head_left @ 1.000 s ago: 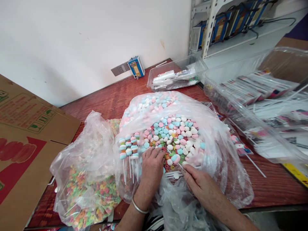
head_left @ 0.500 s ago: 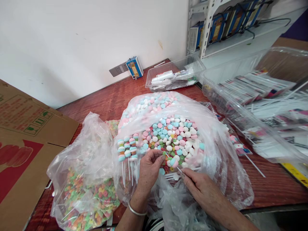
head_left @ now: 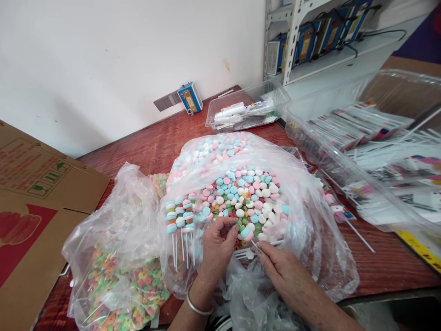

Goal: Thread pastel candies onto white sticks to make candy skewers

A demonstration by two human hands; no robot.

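Pinching a white stick in closed fingers, the right hand holds a part-filled skewer at lower centre; the left hand curls near its tip, its grip unclear to me. Loaded candy skewers lie centre-left; many pastel candies sit loose, unthreaded.

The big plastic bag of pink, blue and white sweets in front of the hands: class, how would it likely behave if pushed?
The plastic bag would probably buckle, since it looks thin and wrinkled. The rounded sweets inside would likely shift and might roll, as they lie loosely heaped.
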